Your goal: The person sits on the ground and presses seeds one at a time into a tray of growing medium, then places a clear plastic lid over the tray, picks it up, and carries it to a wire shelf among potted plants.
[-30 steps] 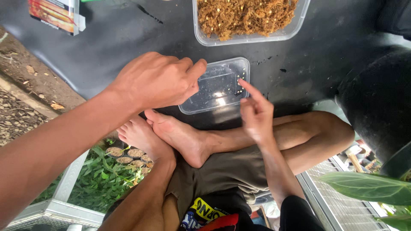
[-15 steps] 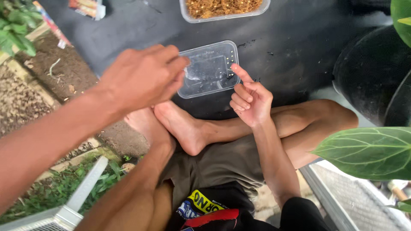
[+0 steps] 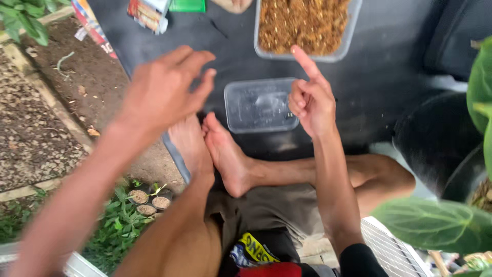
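A small empty clear plastic container [image 3: 259,105] lies on a black sheet [image 3: 379,72] just beyond my crossed bare feet [image 3: 215,149]. My left hand [image 3: 161,90] hovers to its left, fingers spread, holding nothing. My right hand [image 3: 310,97] is at the container's right edge with the index finger stretched toward a larger clear tub of brown shredded material [image 3: 305,25]; its other fingers are curled and hold nothing.
Colourful packets [image 3: 148,13] and a green packet [image 3: 187,5] lie at the sheet's far left. Soil and gravel border the left side. Small seedling pots [image 3: 146,200] sit in the grass below. A dark pot [image 3: 441,143] and large green leaves [image 3: 435,223] crowd the right.
My left hand lifted off the small container and drew left. My right hand rose from the container's corner and now points its index finger at the big tub. The view shifted.
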`<state>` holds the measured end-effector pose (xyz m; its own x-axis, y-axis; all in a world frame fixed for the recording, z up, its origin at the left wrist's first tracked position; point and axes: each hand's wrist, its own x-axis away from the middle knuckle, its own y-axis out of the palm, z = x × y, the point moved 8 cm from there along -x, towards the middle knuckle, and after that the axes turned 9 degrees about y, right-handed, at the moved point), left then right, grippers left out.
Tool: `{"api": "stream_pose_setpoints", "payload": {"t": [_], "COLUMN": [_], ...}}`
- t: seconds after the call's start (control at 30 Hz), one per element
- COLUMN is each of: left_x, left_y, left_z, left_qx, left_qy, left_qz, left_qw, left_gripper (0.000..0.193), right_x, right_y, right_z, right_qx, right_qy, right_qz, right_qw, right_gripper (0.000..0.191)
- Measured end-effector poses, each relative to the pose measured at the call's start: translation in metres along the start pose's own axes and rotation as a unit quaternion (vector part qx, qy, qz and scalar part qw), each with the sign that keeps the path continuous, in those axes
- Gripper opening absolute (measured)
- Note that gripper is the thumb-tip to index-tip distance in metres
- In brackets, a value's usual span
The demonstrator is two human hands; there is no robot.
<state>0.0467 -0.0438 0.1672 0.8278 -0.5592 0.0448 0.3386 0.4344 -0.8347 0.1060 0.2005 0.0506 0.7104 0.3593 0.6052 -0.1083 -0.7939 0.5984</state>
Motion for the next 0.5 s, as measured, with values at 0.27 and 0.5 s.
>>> {"api": "stream_pose_setpoints", "payload": {"t": [0.27, 0.5], "left_x": [-0.060, -0.084], "left_y": [0.064, 0.094], "left_z": [-0.040, -0.044], "left_qx": [0.138, 0.156], "left_qy": [-0.020, 0.007], "left_qz": [0.044, -0.010], "left_qw": [0.989, 0.988], "left_gripper": [0.029, 0.050], "right_x": [-0.073, -0.077], "right_y": [0.028, 0.024], "right_z": [-0.039, -0.040], "right_qx": [0.312, 0.416], "right_qy": [0.006, 0.056], "right_qz": [0.102, 0.177], "right_qw": [0.944, 0.890], "right_gripper": [0.073, 0.073]}}
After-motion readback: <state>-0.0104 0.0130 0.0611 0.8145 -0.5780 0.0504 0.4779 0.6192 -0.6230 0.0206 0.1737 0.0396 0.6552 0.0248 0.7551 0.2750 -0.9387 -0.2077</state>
